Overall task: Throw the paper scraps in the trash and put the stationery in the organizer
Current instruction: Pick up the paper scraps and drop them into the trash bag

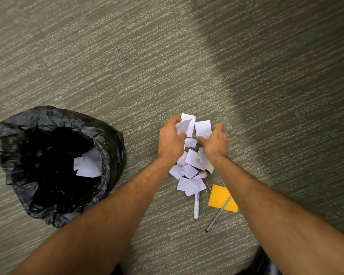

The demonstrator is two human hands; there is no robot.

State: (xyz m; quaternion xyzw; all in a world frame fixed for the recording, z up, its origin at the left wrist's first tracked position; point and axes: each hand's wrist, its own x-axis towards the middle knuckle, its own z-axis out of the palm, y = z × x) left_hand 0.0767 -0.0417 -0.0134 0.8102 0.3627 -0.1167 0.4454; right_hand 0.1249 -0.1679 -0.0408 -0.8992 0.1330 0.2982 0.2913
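Note:
A pile of white paper scraps [189, 171] lies on the carpet in the middle. My left hand [171, 141] is closed on some scraps at the pile's far end. Beside it, my right hand [214, 143] grips other scraps. Under the pile's near edge lie a white pen [196, 205], a thin grey pen [218, 214] and a pink eraser-like piece [203, 174]. An orange sticky note pad [220, 197] lies partly under the grey pen. To the left stands the trash bin [109, 135] lined with a black bag, with white scraps [88, 165] inside. No organizer is in view.
Grey-green striped carpet [167, 56] fills the view. A dark shadow falls across the upper right. Something dark [264, 262] shows at the bottom edge near my right arm.

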